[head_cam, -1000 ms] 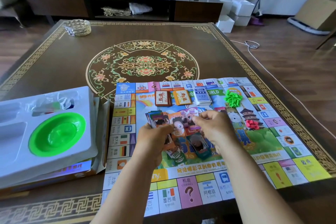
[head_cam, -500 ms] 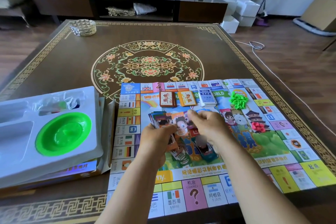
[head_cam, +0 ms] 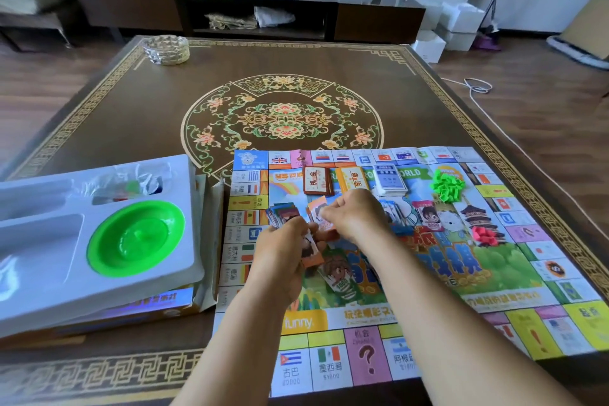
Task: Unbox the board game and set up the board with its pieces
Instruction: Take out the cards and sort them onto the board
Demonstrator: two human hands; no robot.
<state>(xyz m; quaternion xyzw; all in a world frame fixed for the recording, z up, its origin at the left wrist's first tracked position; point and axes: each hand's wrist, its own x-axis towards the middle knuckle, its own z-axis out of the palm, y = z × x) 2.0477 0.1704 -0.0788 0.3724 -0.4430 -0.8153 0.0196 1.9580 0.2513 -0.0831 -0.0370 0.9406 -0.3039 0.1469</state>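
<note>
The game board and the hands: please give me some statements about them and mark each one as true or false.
1. The left hand grips a fanned stack of play money. True.
2. The green bowl lies on the game board. False: it sits in the white plastic tray, left of the board.
3. The pile of green houses is farther from the person than the red pieces. True.
4. The right hand is flat on the board and holds nothing. False: its fingers pinch a bill above the board.
5. Three card decks lie along the board's far side. True.
</note>
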